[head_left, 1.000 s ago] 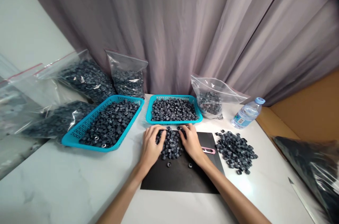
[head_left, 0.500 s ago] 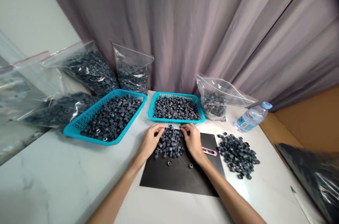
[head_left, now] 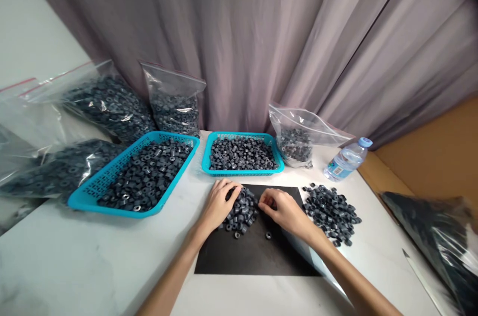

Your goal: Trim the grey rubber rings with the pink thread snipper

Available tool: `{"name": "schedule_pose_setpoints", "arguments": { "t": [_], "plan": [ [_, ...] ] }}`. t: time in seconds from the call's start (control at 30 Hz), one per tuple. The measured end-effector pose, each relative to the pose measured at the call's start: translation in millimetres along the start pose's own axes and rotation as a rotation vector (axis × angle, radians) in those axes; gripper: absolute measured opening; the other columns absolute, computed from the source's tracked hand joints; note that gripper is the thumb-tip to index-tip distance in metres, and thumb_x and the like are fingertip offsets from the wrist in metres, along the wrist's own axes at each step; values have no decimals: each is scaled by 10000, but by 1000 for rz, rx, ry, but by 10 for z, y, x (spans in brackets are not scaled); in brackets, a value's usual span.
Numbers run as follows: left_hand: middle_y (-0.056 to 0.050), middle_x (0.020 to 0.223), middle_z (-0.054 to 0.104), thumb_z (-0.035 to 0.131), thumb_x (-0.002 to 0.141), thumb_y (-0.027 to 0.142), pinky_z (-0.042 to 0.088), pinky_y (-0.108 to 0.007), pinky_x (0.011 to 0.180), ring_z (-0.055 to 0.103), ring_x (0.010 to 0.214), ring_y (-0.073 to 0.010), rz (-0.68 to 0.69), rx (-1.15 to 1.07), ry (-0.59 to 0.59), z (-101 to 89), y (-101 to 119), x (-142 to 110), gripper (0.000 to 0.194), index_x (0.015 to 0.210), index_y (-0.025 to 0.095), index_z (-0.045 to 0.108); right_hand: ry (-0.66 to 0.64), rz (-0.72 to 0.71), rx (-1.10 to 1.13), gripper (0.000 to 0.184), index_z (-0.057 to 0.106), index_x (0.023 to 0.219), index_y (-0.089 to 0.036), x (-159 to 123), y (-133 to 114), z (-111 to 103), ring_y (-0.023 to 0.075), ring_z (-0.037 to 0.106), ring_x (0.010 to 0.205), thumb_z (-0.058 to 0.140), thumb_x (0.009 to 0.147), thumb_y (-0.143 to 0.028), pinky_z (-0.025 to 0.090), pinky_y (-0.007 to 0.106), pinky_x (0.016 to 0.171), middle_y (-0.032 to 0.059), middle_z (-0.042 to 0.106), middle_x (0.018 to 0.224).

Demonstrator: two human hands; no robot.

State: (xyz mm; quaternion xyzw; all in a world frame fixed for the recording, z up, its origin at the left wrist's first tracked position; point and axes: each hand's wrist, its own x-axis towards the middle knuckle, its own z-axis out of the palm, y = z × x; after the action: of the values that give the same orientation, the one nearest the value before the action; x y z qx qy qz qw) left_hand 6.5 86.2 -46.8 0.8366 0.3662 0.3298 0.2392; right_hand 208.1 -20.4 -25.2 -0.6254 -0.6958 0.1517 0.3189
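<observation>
A heap of small dark grey ring-shaped pieces (head_left: 242, 211) lies on a black mat (head_left: 257, 259). My left hand (head_left: 220, 202) rests against the heap's upper left side, its fingers curved over the pieces and the thumb apart from them. Just right of the heap, my right hand (head_left: 284, 210) is raised over the mat with thumb and fingers curled together; whatever they may hold is hidden. Two pieces sit near the heap's lower edge, one a loose ring (head_left: 268, 235) below my right hand.
Blue baskets of pieces stand at the left (head_left: 149, 214) and behind the mat (head_left: 242, 172). A second heap (head_left: 332, 214) lies right of the mat. Zip bags (head_left: 175, 107) line the back left; another bag (head_left: 297, 144) and a water bottle (head_left: 345, 159) stand back right.
My right hand has moved off the heap, right and toward me, and now covers the pink cutter. My left hand has come down onto the heap's side. The view has shifted slightly.
</observation>
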Motion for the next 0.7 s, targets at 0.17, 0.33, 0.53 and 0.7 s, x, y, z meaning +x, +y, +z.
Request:
{"name": "schedule_pose_setpoints", "arguments": {
  "t": [0.17,0.33,0.53,0.7],
  "plan": [
    [-29,995,696,497,980,323,482,-392,941,612,1012,-231,-2,-55,-42,-34,46,-46,228,935,262,712,20,-46,-38,195,657,832,-222,56,34,-170,182,637,681,565,956,-341,492,276,623,13,677,749],
    [-40,1048,692,424,1013,353,511,-356,938,642,1035,-210,-32,-141,-64,-49,97,-93,281,1012,262,690,221,-66,-162,195,638,1055,-200,799,140,-204,263,617,1035,489,1004,-315,523,403,873,110,663,1049],
    [-30,1057,699,419,1014,368,515,-345,937,652,1047,-202,-59,-173,-65,-42,156,-157,271,1018,270,672,239,-58,-290,333,583,1259,-171,1763,271,63,230,643,1055,609,968,-332,560,438,882,95,610,1262],
    [-30,1066,690,433,1006,371,504,-372,927,624,1056,-222,-53,-154,-40,-22,160,-178,241,1034,276,652,217,-73,-306,295,598,1241,-193,1838,394,177,218,640,1055,591,979,-329,557,423,890,93,609,1272]
  ]
}}
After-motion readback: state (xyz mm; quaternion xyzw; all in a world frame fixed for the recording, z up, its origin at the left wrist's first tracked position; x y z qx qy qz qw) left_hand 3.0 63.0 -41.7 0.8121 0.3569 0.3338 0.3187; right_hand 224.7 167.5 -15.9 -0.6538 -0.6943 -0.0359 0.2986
